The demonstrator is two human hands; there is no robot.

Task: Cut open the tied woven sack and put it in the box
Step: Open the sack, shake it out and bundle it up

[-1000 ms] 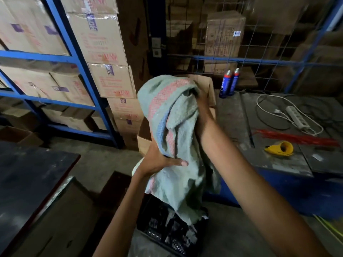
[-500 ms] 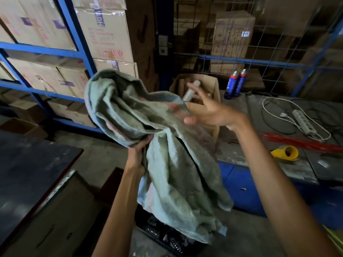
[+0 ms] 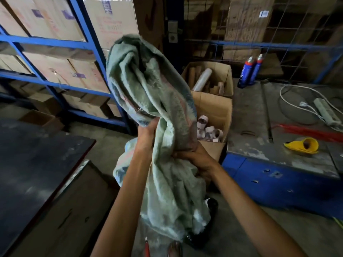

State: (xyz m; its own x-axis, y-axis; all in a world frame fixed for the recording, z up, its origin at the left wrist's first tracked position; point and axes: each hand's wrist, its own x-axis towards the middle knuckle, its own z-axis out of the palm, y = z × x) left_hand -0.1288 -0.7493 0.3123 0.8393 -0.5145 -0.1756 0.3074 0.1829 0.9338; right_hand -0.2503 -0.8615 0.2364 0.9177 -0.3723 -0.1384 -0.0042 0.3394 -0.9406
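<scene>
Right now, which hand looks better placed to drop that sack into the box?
Probably the right hand: it grips the sack beside the open box, while the left hand sits farther away.

Both forearms are bare to the frame's lower edge, with no sleeve showing. The left hand (image 3: 146, 133) and right hand (image 3: 196, 154) wear no gloves.

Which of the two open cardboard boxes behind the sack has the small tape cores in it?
The nearer box, just behind the sack; it holds small pale cores. The farther box holds a clear film roll and brown tubes.
</scene>
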